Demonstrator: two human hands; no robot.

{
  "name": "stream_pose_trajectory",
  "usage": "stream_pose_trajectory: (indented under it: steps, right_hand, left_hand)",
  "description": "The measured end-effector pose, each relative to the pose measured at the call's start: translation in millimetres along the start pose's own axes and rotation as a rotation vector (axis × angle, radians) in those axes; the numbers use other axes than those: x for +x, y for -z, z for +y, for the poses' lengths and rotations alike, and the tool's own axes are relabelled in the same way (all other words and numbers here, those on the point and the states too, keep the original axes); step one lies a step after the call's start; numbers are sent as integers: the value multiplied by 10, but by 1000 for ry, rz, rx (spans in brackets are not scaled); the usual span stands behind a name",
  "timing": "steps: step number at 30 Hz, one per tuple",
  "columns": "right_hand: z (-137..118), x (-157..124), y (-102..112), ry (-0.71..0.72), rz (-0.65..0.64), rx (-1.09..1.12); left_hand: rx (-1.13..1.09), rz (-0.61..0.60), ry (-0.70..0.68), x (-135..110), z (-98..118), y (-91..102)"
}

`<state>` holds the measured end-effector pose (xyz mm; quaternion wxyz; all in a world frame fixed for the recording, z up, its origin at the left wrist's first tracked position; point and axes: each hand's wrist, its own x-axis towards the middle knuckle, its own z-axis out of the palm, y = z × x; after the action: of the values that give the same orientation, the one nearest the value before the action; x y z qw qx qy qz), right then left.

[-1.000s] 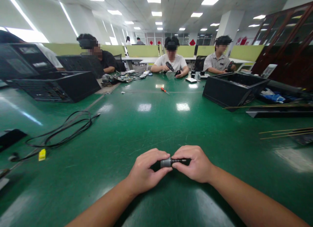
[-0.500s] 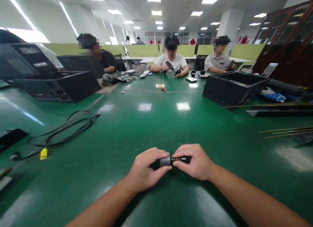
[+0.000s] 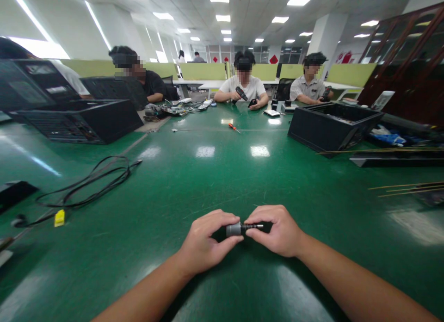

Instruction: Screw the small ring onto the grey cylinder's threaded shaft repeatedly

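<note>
While both forearms reach in from the bottom edge, the left hand (image 3: 204, 243) and the right hand (image 3: 277, 232) meet low in the middle of the view around a small tool (image 3: 243, 228). The left hand is curled closed around the tool's body, with thumb and forefinger pinching the silver collar (image 3: 233, 229). The right hand pinches the dark shaft (image 3: 254, 226) that sticks out of that collar, thumb below and fingertips above. The tool lies level between the two hands, close over the green table (image 3: 215, 174) (whether it touches the surface cannot be told).

To the left, a black cable (image 3: 90, 183) lies in loose loops on the table, with a small yellow tag (image 3: 59, 218) near its lower end. Further back on the left stands an open black computer case (image 3: 79, 123), and another black case (image 3: 329, 123) stands on the right. Thin rods (image 3: 405, 188) lie at the right edge.

An orange-handled screwdriver (image 3: 233, 127) lies alone near the far middle of the table. Three other people sit along the far side. The one in the white shirt (image 3: 244, 87) holds a dark power driver (image 3: 240, 93), well apart from the person's own hands.
</note>
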<state>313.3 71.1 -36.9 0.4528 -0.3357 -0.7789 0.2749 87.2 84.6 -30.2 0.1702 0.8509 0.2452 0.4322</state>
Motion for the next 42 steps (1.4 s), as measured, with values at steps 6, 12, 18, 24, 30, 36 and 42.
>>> stream_pose_trajectory:
  steps: [6,12,18,24,30,36,42]
  right_hand:
    - [-1,-1,-1,-6,-4,7]
    - [-17,8,-8,-11,-1,-1]
    - [-20,5,-5,-29,-1,1]
    - [-23,2,-2,-26,-2,3]
    - [-11,-8,-8,-16,4,10]
    - [7,-2,-6,-15,11,-5]
    - [-3,5,2,-12,13,-16]
  left_hand:
    - [-7,3,8,0,12,-1]
    - [-5,2,28,2,15,0]
    - [3,-1,36,-4,10,-4]
    - [1,5,32,2,17,-2]
    - [1,14,33,17,42,12]
    - [10,24,28,17,20,10]
    - [11,8,48,5,0,13]
